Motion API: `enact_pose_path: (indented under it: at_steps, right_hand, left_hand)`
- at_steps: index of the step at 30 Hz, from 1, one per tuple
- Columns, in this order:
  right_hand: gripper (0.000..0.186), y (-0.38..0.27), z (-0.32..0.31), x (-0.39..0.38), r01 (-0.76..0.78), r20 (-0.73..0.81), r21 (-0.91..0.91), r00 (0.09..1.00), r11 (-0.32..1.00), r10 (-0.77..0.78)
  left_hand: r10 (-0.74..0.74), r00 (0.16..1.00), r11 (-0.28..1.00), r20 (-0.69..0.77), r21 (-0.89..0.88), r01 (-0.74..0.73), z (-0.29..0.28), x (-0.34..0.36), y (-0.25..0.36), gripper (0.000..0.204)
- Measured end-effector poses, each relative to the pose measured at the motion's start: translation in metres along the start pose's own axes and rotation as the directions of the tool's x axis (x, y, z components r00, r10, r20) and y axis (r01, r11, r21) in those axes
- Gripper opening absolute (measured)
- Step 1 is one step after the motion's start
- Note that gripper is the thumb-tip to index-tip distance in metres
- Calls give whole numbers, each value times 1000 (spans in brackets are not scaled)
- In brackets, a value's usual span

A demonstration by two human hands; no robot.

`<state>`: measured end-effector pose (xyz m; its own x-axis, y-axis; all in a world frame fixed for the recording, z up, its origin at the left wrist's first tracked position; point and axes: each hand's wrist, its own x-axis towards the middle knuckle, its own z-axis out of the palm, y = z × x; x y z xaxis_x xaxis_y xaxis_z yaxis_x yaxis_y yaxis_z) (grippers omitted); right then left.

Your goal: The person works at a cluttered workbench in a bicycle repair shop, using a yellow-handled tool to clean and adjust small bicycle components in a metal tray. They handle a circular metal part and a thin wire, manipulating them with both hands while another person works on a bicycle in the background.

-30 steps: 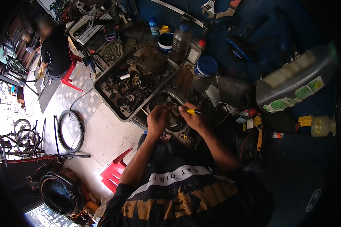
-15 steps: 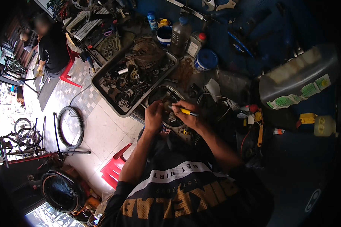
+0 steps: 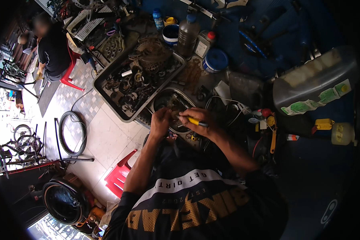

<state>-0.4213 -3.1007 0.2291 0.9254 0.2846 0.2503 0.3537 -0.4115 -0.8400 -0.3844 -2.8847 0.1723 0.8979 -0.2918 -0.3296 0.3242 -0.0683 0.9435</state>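
Note:
My left hand (image 3: 160,120) is closed on a small dull metal part (image 3: 173,116) that is hard to make out, over a rounded metal pan (image 3: 164,96) holding dark pieces. My right hand (image 3: 200,121) grips a tool with a yellow-and-black handle (image 3: 194,121), its working end close to that part and partly hidden by fingers. Just beyond the pan, a large rectangular tray (image 3: 124,119) holds several greasy rings, sprockets and other metal pieces. A grey cable (image 3: 234,103) lies right of my right hand.
A dark bottle (image 3: 188,38), red-capped container (image 3: 204,42) and blue tub (image 3: 215,61) stand behind. A large jug (image 3: 316,84) lies right. On the left are a seated person (image 3: 50,54), a red chair (image 3: 118,176) and a loose tyre (image 3: 72,134) on the floor.
Both my hands have shifted slightly leftward in view; the right hand and yellow-handled tool have moved closer to my left hand, the handle now tilting more down to the right.

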Motion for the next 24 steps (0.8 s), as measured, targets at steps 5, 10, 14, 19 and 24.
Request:
enact_pose_path:
  at_steps: [5, 10, 14, 19, 24]
  right_hand:
    - [23, -2, -3, -5, -148, -67, -1, 987, 989, 148]
    - [22, 13, -5, -8, -125, -94, -75, 989, 989, 117]
    - [24, 26, -11, -18, -132, -93, -168, 989, 977, 117]
    - [24, 31, -4, -36, 9, 22, -436, 1000, 900, 0]
    - [49, 41, -5, -51, 58, 143, -556, 989, 829, 27]
  left_hand:
    - [-55, 998, 993, 17, 101, 53, -3, -2, 9, 28]
    - [-44, 999, 997, 24, -61, 45, 0, -6, 16, 30]
    - [-52, 997, 980, 48, -189, 61, -2, -8, 15, 28]
    - [6, 1000, 999, 28, 40, -7, -5, 3, 8, 27]
    - [222, 974, 908, -51, 375, -187, -1, 9, 1, 25]
